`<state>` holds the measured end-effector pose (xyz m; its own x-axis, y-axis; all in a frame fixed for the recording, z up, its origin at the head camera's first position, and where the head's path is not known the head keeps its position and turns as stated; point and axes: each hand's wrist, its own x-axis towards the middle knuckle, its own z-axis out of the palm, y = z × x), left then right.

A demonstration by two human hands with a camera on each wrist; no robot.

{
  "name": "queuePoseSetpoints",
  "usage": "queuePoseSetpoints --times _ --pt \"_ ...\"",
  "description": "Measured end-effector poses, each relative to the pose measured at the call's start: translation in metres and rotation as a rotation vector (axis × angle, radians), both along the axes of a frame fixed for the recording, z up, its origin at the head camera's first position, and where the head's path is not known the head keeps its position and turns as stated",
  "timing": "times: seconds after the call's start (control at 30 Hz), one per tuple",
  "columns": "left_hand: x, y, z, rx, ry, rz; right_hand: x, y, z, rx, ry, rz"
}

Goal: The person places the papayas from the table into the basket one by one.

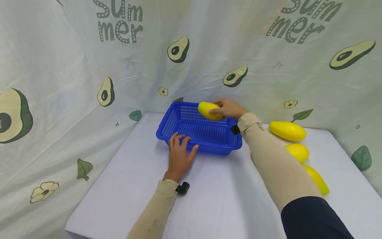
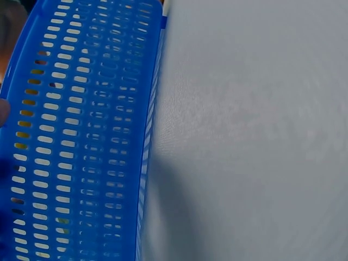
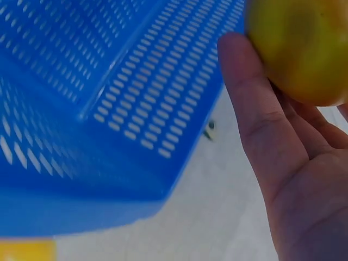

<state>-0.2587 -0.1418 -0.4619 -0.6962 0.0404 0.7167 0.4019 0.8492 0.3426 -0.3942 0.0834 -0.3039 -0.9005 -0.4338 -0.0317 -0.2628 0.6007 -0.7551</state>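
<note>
On the white table [image 1: 209, 199], toward the far side, we see a blue basket [image 1: 206, 134]. Our left hand [image 1: 179, 156], fingers spread, rests on its near rim; our right hand [image 1: 229, 109] grips a yellow fruit [image 1: 206, 109] above its far right part. Three more yellow fruits [image 1: 287, 131] lie right.

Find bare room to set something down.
Free: white tabletop left of the blue perforated basket and left sleeve; tabletop between that and the right sleeve, before the basket; visible basket floor. Crowded: basket's far-right corner, where the right hand holds a mango; the table's right side, three more mangoes beside the right sleeve.
</note>
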Motion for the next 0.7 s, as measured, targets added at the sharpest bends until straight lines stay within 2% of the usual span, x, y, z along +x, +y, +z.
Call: queuePoseSetpoints --times 0.2,0.33,0.53,0.7 --pt "-0.001 -0.001 0.000 -0.008 -0.025 0.009 0.000 -0.014 -0.001 0.003 -0.016 -0.013" --pt "-0.001 0.001 0.000 -0.009 -0.023 0.004 0.002 -0.017 0.005 -0.010 -0.013 -0.019" --pt "0.001 0.002 0.001 0.002 -0.068 0.005 0.004 -0.024 0.014 -0.009 0.015 -0.023" --pt "0.001 0.005 0.001 0.022 -0.041 0.019 0.005 -0.031 0.019 -0.006 0.039 -0.008"
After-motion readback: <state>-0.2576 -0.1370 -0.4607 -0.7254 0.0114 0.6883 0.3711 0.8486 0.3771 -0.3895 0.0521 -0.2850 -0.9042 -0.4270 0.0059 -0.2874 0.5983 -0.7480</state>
